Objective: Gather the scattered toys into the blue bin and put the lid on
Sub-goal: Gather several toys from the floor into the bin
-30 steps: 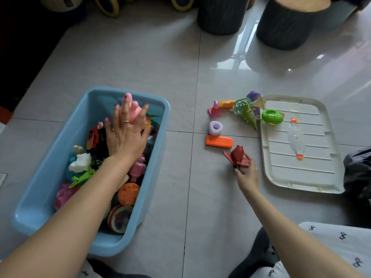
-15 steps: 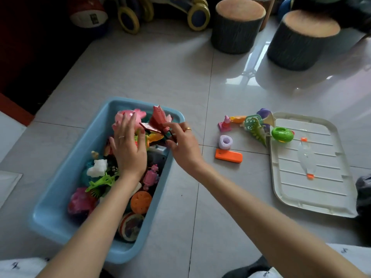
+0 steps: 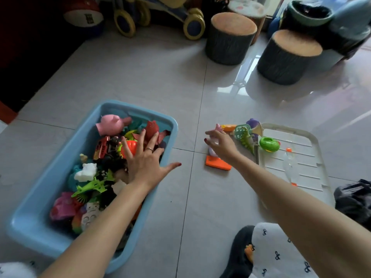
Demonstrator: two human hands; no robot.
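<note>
The bin sits at the left of the floor, long axis running from the near left to the far right, heaped with toys. The left hand lies flat on the heap by the bin's right rim, fingers spread, gripping nothing. The red toy, a second ago held on the floor, now rests at the bin's far right corner: one more piece gathered. The right hand has swung back to the remaining toys beside the lid, fingers open and loosely curved above the orange block. The lid lies flat, long axis near to far. Several toys remain; lidding is judged premature.
</note>
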